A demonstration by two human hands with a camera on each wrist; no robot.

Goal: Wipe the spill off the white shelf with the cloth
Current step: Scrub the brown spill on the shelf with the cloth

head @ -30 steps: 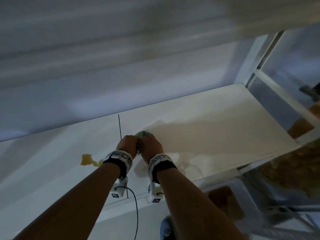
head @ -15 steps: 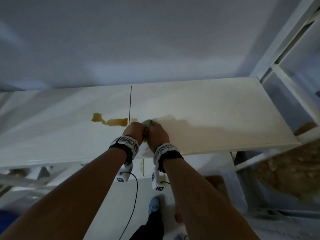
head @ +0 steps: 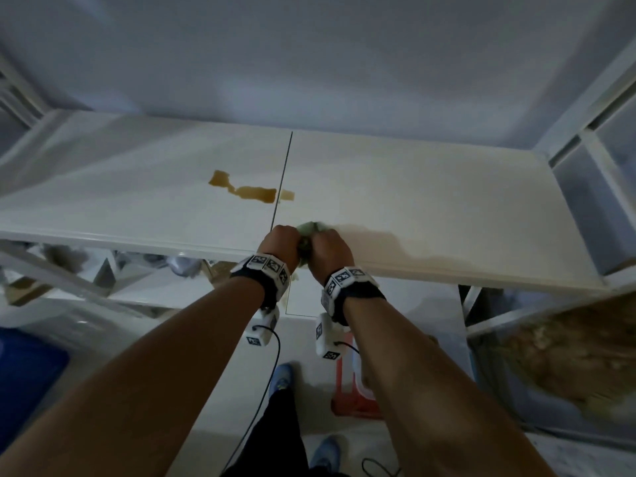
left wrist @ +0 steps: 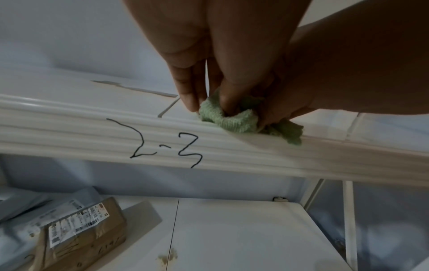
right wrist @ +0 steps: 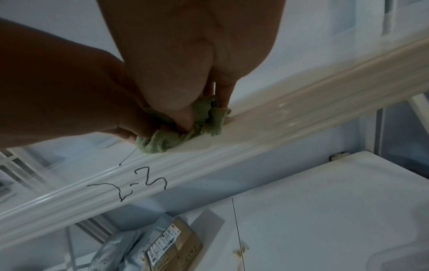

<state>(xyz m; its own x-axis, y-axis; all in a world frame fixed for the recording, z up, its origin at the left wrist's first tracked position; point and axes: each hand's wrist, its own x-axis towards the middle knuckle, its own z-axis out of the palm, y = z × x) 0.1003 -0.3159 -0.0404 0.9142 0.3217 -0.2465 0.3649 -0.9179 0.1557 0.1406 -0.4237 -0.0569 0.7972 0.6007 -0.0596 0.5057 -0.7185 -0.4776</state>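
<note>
A bunched green cloth (head: pixel 309 228) sits at the front edge of the white shelf (head: pixel 430 201), just right of the panel seam. My left hand (head: pixel 280 244) and right hand (head: pixel 330 249) both grip it, knuckles close together. The left wrist view shows the cloth (left wrist: pixel 232 119) pinched by my left fingers (left wrist: pixel 190 99) over the ribbed front lip. In the right wrist view the cloth (right wrist: pixel 185 132) is squeezed against the same lip. A brown spill (head: pixel 253 191) lies on the shelf a little behind and left of my hands, crossing the seam.
A lower shelf (left wrist: pixel 243 229) carries a taped cardboard parcel (left wrist: pixel 81 236) and grey mail bags at its left. Handwriting "2-3" (left wrist: pixel 167 146) marks the shelf lip. White frame uprights (head: pixel 592 98) stand at the right. A red stool (head: pixel 354 390) and my shoes are on the floor below.
The view has swung down and back, bringing the whole spill and shelf front into sight. My hands stay together on the cloth and sit nearer the shelf's front edge than before.
</note>
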